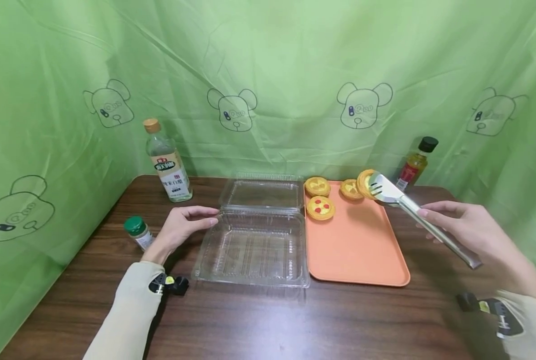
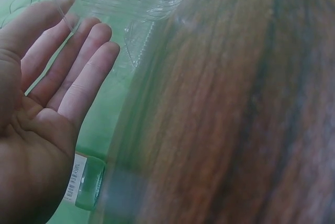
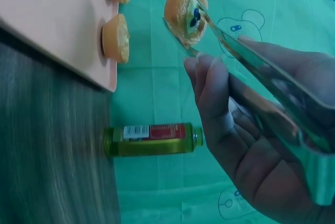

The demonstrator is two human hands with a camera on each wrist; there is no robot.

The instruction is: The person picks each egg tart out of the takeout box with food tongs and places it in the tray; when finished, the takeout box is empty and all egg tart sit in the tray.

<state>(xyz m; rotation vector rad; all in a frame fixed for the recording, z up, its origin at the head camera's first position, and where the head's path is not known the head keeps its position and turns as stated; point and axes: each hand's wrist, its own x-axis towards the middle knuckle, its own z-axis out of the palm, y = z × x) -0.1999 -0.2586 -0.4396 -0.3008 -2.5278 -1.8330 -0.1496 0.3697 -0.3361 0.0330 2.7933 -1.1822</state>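
Observation:
My right hand (image 1: 466,225) grips metal food tongs (image 1: 423,215), raised above the right side of the orange tray (image 1: 353,250). Between the tong ends is an egg tart (image 3: 184,14) with dark berries on top, tilted and off the tray. Several other tarts lie at the tray's far end, among them one with red pieces (image 1: 320,208). My left hand (image 1: 182,227), its fingers nearly straight, touches the left edge of a clear plastic box (image 1: 254,250) near the hinge. The box's lid (image 1: 263,194) lies folded back behind it.
A vinegar bottle (image 1: 169,167) stands at the back left, with a green-capped shaker (image 1: 138,232) beside my left forearm. At the back right is a black-capped bottle (image 1: 414,165) of yellow liquid. A green curtain (image 1: 286,60) surrounds the brown table (image 1: 250,325).

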